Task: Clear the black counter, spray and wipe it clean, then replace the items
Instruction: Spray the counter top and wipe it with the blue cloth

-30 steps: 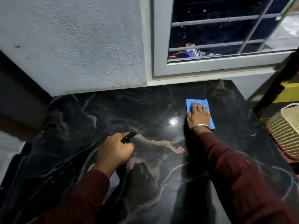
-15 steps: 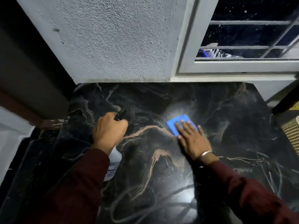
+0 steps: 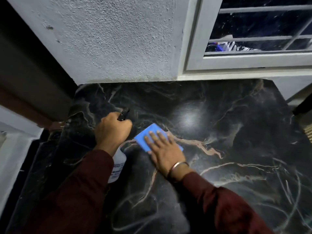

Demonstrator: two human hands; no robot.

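The black marble counter with pale veins fills the lower part of the view. My right hand lies flat with straight fingers on a blue cloth and presses it onto the counter near the middle. My left hand grips a white spray bottle by its neck, just left of the cloth. The bottle's black nozzle sticks out above my fingers, pointing away from me. My left sleeve hides most of the bottle's body.
A rough white wall rises behind the counter. A white window frame stands at the back right. A dark opening lies to the left, and a woven basket edge shows at the far right.
My right hand has slid the blue cloth leftward across the counter, from the right side to next to my left hand. My left hand still grips the spray bottle.
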